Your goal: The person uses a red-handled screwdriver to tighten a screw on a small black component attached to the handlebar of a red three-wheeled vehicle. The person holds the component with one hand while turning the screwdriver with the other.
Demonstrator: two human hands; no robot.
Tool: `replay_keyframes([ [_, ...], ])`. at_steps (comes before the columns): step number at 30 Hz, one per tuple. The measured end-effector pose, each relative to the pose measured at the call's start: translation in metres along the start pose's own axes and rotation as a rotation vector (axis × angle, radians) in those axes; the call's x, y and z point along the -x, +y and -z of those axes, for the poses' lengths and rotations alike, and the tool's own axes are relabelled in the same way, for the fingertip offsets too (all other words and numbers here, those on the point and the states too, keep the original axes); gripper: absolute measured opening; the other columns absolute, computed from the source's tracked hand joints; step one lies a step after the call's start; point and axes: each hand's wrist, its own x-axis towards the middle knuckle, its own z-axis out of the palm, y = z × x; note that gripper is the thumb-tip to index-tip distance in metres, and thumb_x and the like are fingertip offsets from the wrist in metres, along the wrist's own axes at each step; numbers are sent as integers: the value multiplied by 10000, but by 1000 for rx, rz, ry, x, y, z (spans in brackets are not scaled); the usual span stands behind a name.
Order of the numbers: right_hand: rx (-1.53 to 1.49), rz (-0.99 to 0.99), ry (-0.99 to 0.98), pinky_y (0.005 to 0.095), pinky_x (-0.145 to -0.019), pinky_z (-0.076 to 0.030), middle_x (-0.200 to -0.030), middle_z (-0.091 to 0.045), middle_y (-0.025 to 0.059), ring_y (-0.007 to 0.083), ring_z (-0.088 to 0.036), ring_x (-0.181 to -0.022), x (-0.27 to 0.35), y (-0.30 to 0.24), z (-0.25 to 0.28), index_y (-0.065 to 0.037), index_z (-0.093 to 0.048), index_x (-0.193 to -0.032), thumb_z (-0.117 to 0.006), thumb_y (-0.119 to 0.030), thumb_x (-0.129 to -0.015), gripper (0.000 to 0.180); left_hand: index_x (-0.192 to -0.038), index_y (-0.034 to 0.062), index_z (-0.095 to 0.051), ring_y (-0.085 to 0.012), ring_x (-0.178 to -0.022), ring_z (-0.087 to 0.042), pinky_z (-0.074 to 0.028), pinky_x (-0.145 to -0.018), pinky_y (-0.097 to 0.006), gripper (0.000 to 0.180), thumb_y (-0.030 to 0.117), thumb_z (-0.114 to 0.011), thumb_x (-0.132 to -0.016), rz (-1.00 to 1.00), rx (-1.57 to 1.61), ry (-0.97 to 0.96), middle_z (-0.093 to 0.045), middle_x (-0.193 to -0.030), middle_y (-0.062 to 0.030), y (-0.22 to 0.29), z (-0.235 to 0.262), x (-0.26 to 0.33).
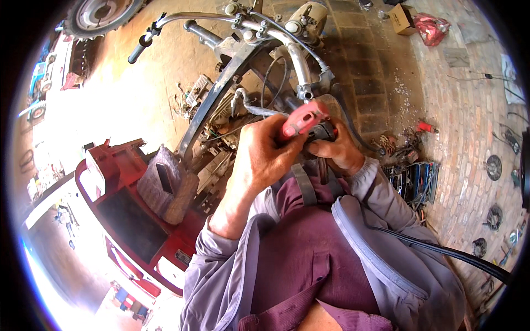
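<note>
My left hand [264,150] is closed around a red plastic tool [301,120] with an oval slot in its side; its working end cannot be made out. Close against it, my right hand [343,148] pinches a black part [321,131] that looks like a handlebar switch housing, with a bit of red at its edge. Both hands meet in front of my chest, just below the end of the chrome handlebar [300,63]. A grey wrapped cable [259,110] runs up to the handlebar area beside my left hand.
A bare vehicle frame [221,88] stands ahead, with engine parts to its left. Near my left arm is a red body panel [124,215] with a phone [164,177] on a cloth-covered pad. On the right are a tool rack [414,182], a brick floor, and a cardboard box [402,20].
</note>
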Motion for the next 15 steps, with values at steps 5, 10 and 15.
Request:
replay_keyframes([
  [5,47,-42,57,261,-765,-461,-910,-592,4,98,-555,-833,4,0,4,-20,-572,-1110,-772,-164,-689,487,-1085,-19,-591,-120,-677,-543,-408,-590,-206,297,206,-642,-899,-78,699,329,-636,-872,-67,18,15,20],
  [10,89,-77,36,241,-716,-444,-872,-572,-2,84,-535,-785,3,-11,2,-22,-564,-1074,-766,-179,-683,466,-1093,-56,-565,-196,-757,-598,-477,-587,-262,545,449,-616,-892,-285,488,632,-618,-945,-172,18,59,48],
  [15,18,-52,41,236,-713,-456,-884,-585,-1,76,-544,-782,3,-6,-1,-15,-561,-1100,-759,-165,-692,478,-1117,-24,-557,-183,-622,-597,-486,-511,-272,425,345,-620,-916,-302,617,710,-625,-907,-158,5,61,58],
])
